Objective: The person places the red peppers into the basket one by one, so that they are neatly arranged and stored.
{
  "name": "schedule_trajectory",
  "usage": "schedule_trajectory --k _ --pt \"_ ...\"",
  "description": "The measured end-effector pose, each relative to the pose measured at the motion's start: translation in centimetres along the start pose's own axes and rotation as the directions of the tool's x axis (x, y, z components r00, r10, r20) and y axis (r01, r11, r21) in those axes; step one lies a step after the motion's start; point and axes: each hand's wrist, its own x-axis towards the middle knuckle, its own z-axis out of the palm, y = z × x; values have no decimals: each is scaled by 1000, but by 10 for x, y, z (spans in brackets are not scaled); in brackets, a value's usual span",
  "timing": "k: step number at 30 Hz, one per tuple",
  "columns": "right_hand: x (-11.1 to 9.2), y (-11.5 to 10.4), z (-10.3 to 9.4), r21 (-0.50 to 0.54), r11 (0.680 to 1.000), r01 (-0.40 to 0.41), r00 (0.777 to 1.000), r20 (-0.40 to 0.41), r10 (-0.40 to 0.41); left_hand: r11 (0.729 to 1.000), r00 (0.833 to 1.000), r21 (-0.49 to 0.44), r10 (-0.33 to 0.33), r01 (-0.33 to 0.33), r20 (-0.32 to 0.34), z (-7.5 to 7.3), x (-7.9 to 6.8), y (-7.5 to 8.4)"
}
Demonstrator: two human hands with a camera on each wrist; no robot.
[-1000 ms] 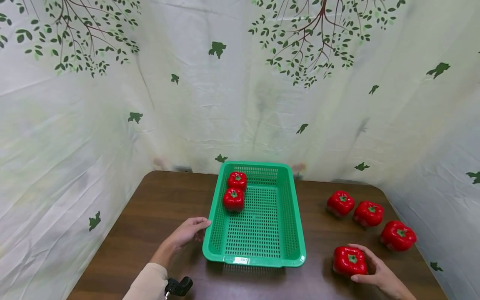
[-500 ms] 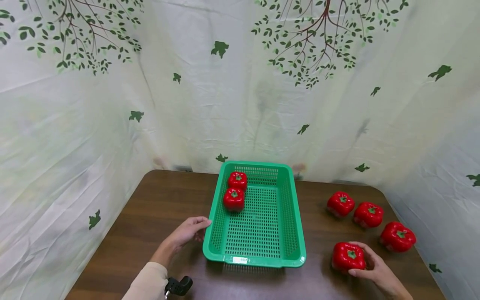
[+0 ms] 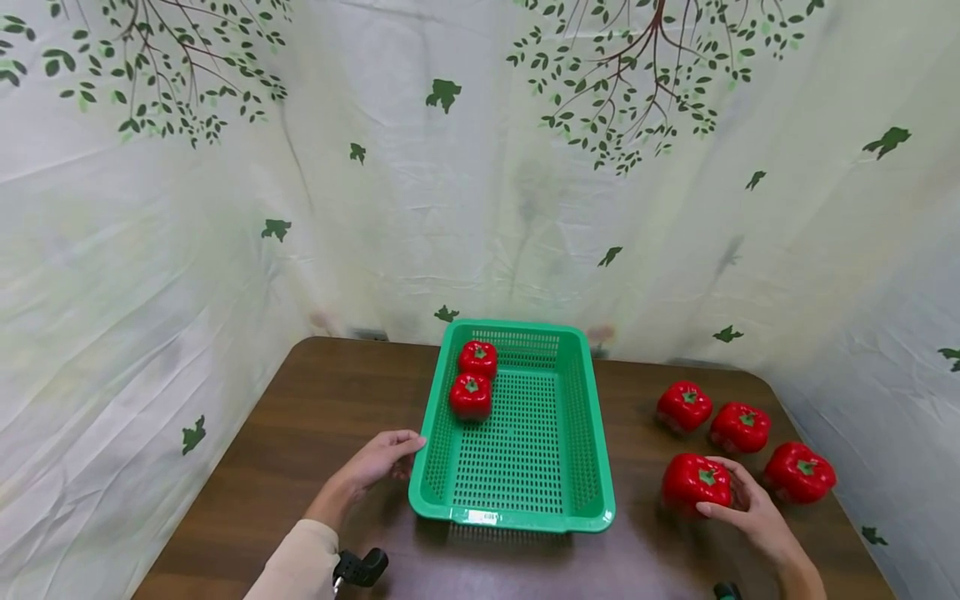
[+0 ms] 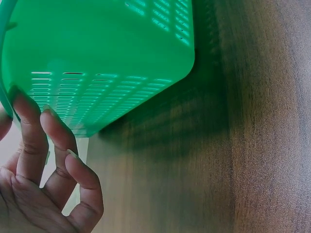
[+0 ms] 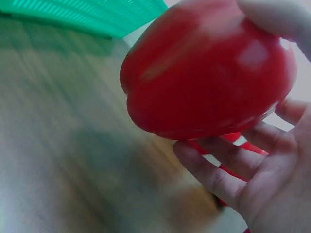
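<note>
My right hand [image 3: 753, 508] grips a red bell pepper [image 3: 696, 483] between thumb and fingers, to the right of the green basket [image 3: 512, 521]. In the right wrist view that bell pepper [image 5: 209, 73] is off the table, with a shadow below it. At the basket's left rim, my left hand [image 3: 378, 461] pinches the edge with thumb and forefinger. The left wrist view shows the other fingers [image 4: 87, 179] curled beside the slotted wall. Inside the basket, two red bell peppers, a rear one [image 3: 477, 358] and a front one [image 3: 471, 397], stand along the left side.
Three more bell peppers stand at the table's right: one at the back [image 3: 684, 406], a middle one [image 3: 740, 427] and one near the right edge [image 3: 799, 472]. A pale leaf-printed curtain [image 3: 517, 208] hangs behind the brown table [image 3: 345, 383].
My right hand has raised the bell pepper from the table and moved it slightly away from me. The left hand stays at the basket rim.
</note>
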Motion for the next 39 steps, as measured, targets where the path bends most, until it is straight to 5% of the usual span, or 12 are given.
schedule_trajectory --k 16,23,39 --pt "18 -40 13 6 998 63 996 -66 -62 1000 1000 -3 9 -9 13 1 -1 -2" --pt "29 -61 23 -99 987 126 982 -126 -138 1000 1000 3 12 -12 9 0 -1 1" --pt "49 -90 43 -121 957 264 959 -72 -273 1000 1000 7 22 -22 19 1 -1 3"
